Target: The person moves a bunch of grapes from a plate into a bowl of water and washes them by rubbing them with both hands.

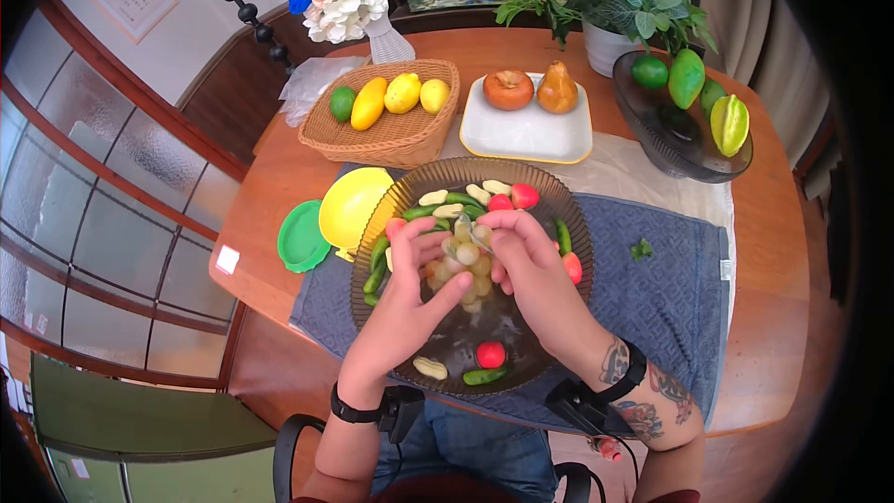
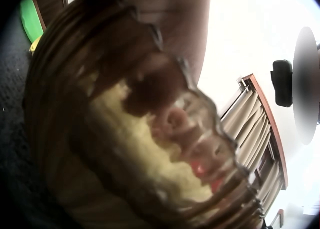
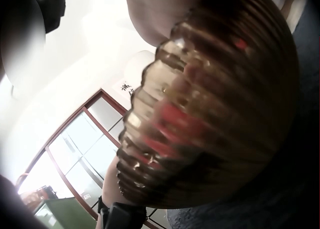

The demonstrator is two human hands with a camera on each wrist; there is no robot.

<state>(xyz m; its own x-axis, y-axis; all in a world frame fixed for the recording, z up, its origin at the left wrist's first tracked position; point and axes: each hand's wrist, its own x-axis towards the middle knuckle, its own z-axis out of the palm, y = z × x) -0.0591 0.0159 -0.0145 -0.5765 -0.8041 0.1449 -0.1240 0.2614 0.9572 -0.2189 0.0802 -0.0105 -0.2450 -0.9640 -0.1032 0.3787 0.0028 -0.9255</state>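
In the head view a bunch of pale green grapes (image 1: 473, 281) is held between both hands over a ribbed brown transparent bowl (image 1: 470, 382). My left hand (image 1: 410, 275) curls round its left side, thumb against the lower grapes and fingers near the top. At the top right, my right hand (image 1: 535, 270) pinches the bunch near a translucent piece. The bowl also holds green peppers (image 1: 485, 376), peanuts (image 1: 430, 368) and red items (image 1: 491, 354). Both wrist views are mostly filled by the bowl's side (image 2: 65, 154) (image 3: 250, 139), which obscures the fingers.
A yellow bowl (image 1: 352, 210) and green lid (image 1: 303, 237) stand left. Behind are a fruit basket (image 1: 410, 144), a white tray (image 1: 526, 138) with two fruits and a dark fruit bowl (image 1: 670, 144). A green sprig (image 1: 641, 249) lies on the blue towel (image 1: 652, 317) at right.
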